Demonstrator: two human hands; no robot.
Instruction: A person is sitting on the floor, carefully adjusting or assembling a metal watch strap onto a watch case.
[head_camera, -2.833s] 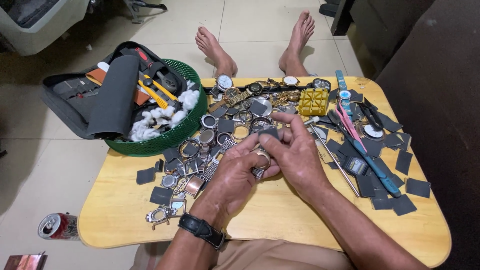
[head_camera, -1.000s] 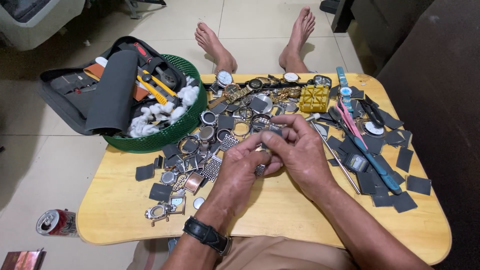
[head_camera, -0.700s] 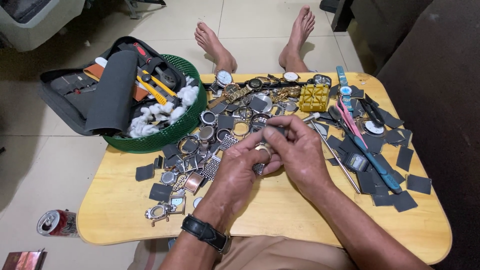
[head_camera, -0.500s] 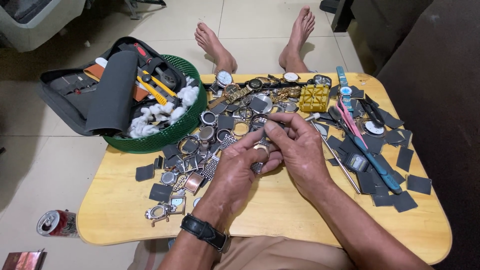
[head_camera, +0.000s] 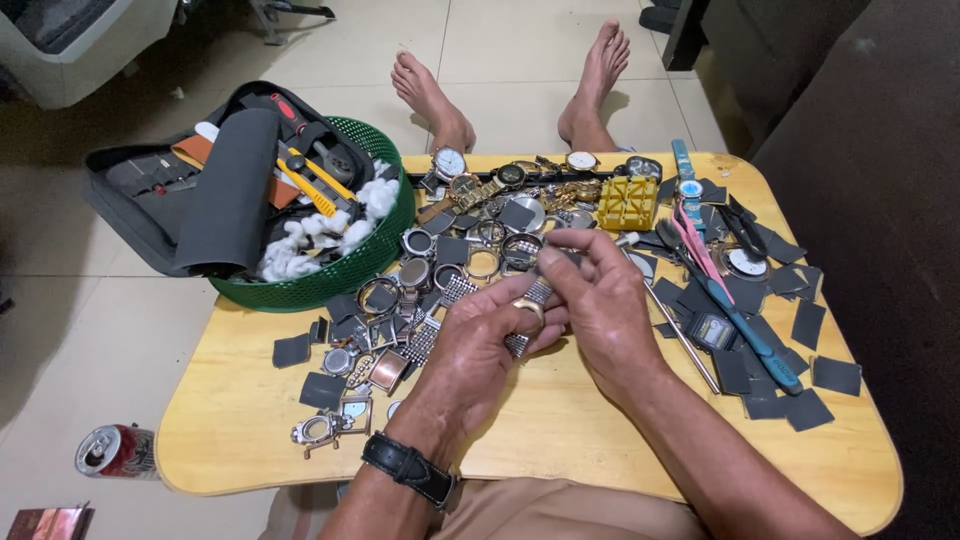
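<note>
Little has shifted since the earlier frame: both hands are still held together over the surface (head_camera: 600, 440). A metal watch band (head_camera: 528, 312), long axis running near-to-far, is pinched in the left hand (head_camera: 480, 350); the right hand (head_camera: 600, 300) fingers are closed on its far end.

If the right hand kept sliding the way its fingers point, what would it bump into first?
The right hand points up and left, toward the heap of watch cases. It would likely meet those first, with the green basket behind; depth is hard to judge.
</note>
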